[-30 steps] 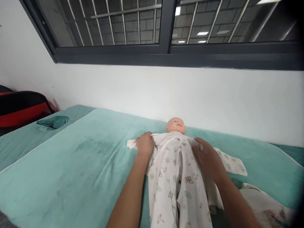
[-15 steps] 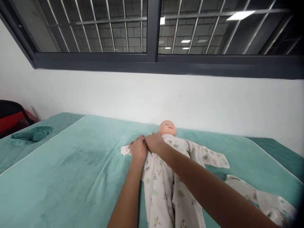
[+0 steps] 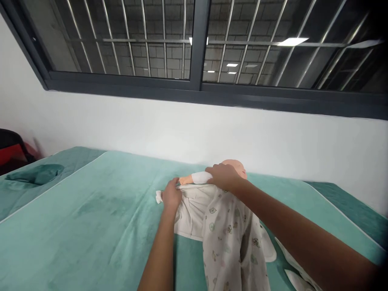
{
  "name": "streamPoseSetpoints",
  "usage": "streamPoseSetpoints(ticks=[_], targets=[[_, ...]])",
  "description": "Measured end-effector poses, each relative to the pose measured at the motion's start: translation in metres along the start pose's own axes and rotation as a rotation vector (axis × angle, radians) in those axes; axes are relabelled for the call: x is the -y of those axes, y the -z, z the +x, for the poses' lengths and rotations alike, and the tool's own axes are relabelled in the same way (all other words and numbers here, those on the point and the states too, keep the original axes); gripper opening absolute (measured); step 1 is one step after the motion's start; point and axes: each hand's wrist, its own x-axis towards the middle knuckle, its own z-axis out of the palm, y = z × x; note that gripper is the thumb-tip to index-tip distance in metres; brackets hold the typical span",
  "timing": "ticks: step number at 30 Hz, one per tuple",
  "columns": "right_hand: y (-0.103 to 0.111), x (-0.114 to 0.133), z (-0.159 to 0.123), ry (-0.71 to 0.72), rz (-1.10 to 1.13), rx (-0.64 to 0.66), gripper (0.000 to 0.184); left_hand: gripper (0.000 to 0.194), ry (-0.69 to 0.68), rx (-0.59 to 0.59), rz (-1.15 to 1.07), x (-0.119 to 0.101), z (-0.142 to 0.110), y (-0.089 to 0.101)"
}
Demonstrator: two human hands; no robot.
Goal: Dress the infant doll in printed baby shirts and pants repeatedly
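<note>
A baby doll [image 3: 237, 164] lies near the wall, rolled toward the right, its head partly hidden behind my right hand. Its bare forearm [image 3: 185, 180], with a white part above it, points left outside the clothing. Wrapped over the doll's shoulder and upper arm is my right hand [image 3: 223, 176]. My left hand [image 3: 171, 195] is closed on the sleeve of the printed white baby romper [image 3: 224, 238], close to the doll's fingers. A small white cuff [image 3: 159, 197] sticks out left of that hand. The romper's opened side spreads flat below the arm.
A green padded bed cover [image 3: 91, 226] lies under everything. Another white garment [image 3: 298, 279] is at the lower right, partly behind my right forearm. A dark green cloth [image 3: 34, 176] and a red and black object [image 3: 13, 151] are at the left. A wall with a barred window rises behind.
The doll has turned onto its side toward the right, and its left-pointing arm has come out of the romper. My right hand has moved right to its shoulder; the romper's side has opened out.
</note>
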Motion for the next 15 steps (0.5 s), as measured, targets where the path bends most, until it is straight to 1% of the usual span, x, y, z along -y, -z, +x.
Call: streamPoseSetpoints(ticks=[1,3,6,7,9,10,12,14,15], targets=[[-0.003,0.004,0.001,0.004,0.009,-0.01,0.025,0.058,-0.025,-0.008,0.007,-0.002,-0.001,0.001],[-0.013,0.017,0.007,0.024,0.031,-0.025,0.028,0.062,-0.119,-0.011,0.067,-0.008,-0.004,0.005],[-0.032,0.041,0.022,0.077,0.092,-0.023,0.029,0.051,-0.263,0.074,0.215,-0.014,-0.008,0.009],[-0.037,0.047,0.027,0.093,0.12,-0.024,0.028,0.045,-0.276,0.104,0.249,-0.014,-0.008,0.01],[-0.042,0.054,0.035,0.122,0.194,-0.036,0.028,0.038,-0.251,0.135,0.273,-0.012,-0.007,0.01],[-0.042,0.053,0.038,0.138,0.244,-0.045,0.028,0.035,-0.238,0.134,0.277,-0.011,-0.006,0.01],[-0.039,0.042,0.038,0.177,0.346,-0.061,0.032,0.032,-0.226,0.131,0.285,-0.008,-0.003,0.009],[-0.037,0.023,0.029,0.186,0.498,-0.093,0.037,0.032,-0.23,0.144,0.289,-0.005,0.0,0.009],[-0.039,0.013,0.021,0.161,0.607,-0.128,0.038,0.033,-0.234,0.15,0.291,-0.005,0.002,0.009]])
